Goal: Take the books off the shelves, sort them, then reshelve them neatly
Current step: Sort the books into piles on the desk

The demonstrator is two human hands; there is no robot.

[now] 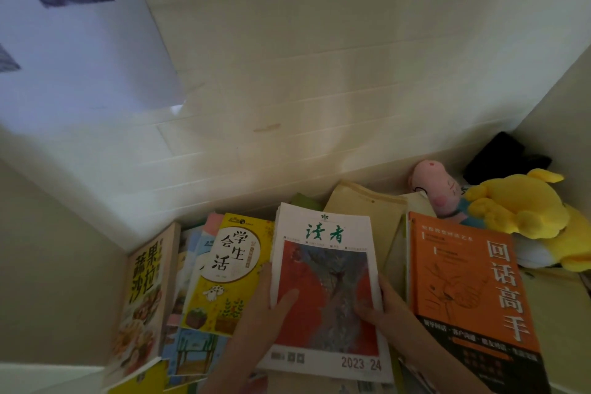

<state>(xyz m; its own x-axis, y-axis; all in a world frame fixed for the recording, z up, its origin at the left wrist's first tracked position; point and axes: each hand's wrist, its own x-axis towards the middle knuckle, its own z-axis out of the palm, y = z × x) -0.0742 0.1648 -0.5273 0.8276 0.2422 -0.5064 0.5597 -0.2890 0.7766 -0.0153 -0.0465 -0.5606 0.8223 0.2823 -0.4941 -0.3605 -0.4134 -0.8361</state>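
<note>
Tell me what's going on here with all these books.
A person is partway through sorting books. The left hand and right hand grip the side edges of a magazine stack, thumbs on its red-and-blue top cover. Beside it are a yellow book on the left, a food-cover book further left, and an orange book on the right. A pink plush and a yellow plush sit in the far right corner.

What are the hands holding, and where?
The magazine stack, gripped by the left hand at its left edge and the right hand at its right edge.
</note>
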